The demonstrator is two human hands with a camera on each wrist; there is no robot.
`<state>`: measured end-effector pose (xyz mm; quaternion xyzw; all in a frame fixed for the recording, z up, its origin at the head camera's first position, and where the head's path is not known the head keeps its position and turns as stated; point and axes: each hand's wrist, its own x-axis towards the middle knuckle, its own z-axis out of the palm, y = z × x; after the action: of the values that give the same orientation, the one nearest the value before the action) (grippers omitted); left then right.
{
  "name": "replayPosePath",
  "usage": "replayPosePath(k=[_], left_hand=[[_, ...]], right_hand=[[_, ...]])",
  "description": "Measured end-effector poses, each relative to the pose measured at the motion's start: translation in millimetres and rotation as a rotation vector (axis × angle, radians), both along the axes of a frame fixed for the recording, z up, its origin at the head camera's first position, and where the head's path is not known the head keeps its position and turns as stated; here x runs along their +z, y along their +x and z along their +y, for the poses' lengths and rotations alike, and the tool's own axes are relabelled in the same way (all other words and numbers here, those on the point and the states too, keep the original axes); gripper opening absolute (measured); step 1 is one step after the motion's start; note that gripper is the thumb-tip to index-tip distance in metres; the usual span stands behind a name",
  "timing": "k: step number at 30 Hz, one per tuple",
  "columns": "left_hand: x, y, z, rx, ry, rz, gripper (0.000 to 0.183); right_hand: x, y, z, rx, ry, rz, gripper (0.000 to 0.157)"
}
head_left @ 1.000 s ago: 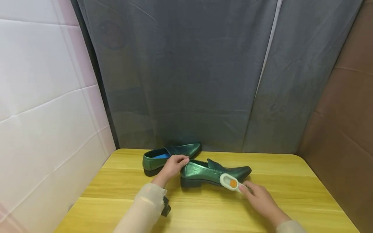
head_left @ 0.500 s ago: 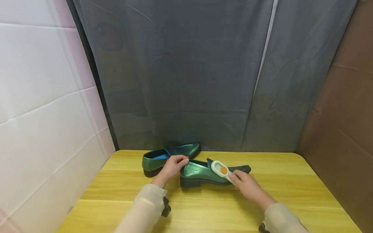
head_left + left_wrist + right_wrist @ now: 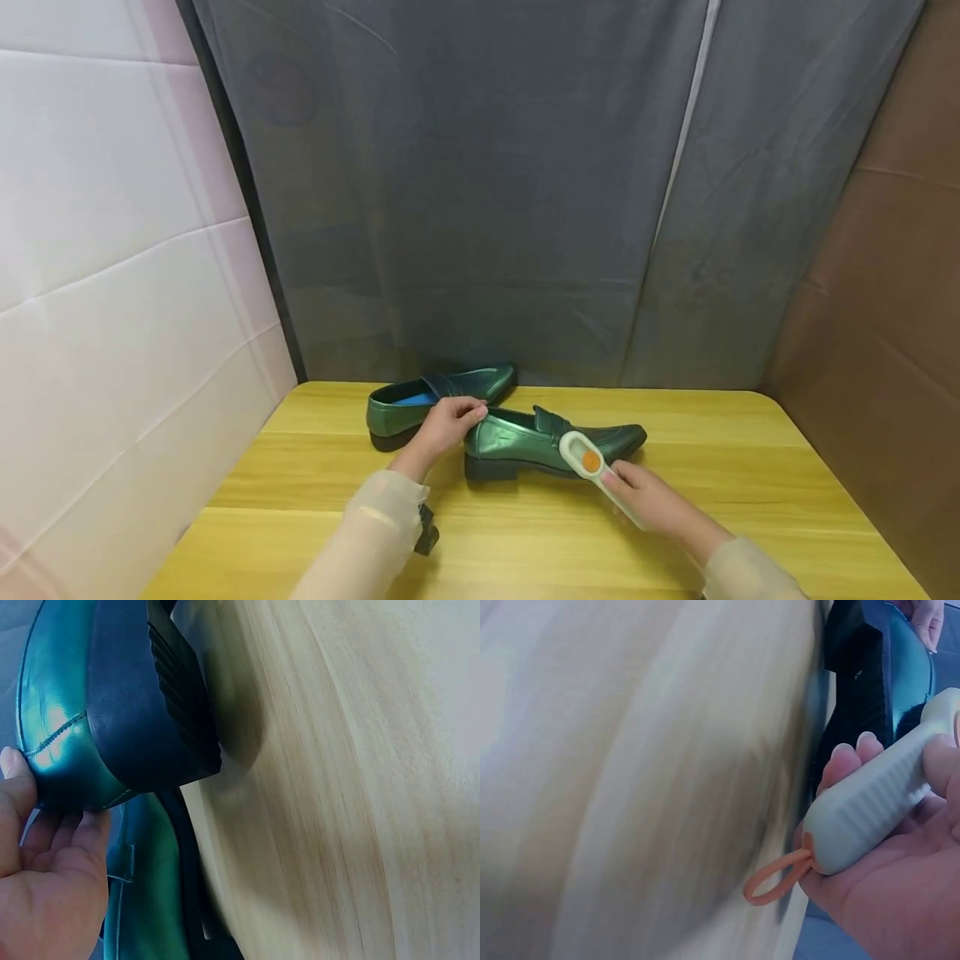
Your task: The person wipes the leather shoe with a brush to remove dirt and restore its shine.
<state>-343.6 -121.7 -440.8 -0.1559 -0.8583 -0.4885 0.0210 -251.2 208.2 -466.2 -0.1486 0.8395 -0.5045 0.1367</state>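
Note:
Two green loafers lie at the far side of the table. My left hand (image 3: pixel 447 427) pinches the heel rim of the near loafer (image 3: pixel 510 442), thumb on one side and fingers on the other in the left wrist view, where the dark heel block (image 3: pixel 139 697) shows. In my right hand (image 3: pixel 654 502) is a white shoe brush (image 3: pixel 576 450) with an orange spot. Its handle (image 3: pixel 870 810) crosses the palm, and dark bristles (image 3: pixel 910 720) show against the loafer's side in the right wrist view. The far loafer (image 3: pixel 390 419), with a blue insole, is partly hidden behind my left hand.
The wooden table (image 3: pixel 300 508) has rounded far corners. A grey curtain (image 3: pixel 465 192) hangs along its back edge, a white panel (image 3: pixel 127 250) stands at left and a brown one (image 3: pixel 870 317) at right. An orange loop (image 3: pixel 772 881) hangs from the brush handle.
My right hand moved the brush left and up along the near loafer's side, then back right and toward me. My left hand and both loafers stay in place.

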Motion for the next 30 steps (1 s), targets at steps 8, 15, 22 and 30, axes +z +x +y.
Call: replayPosePath(k=[8,15,22,30], left_hand=[[-2.9,-1.1,1.9,-0.003,0.005,-0.004,0.022],[-4.8,-1.6,3.0,0.005,-0.001,0.001,0.024],[-5.3,-1.8,2.9,0.009,-0.028,0.025,0.027],[-3.8,-1.9,1.8,0.012,-0.041,0.041,0.025]], right_hand=[[-0.8,-0.2,-0.8,0.026,0.029,-0.005,0.041],[6.3,-9.2,-16.3,0.018,0.017,0.042,0.042],[11.2,-12.0,-28.6,-0.044,-0.006,0.045,0.044],[8.5,-8.2,-25.7,-0.049,-0.04,0.053,0.042]])
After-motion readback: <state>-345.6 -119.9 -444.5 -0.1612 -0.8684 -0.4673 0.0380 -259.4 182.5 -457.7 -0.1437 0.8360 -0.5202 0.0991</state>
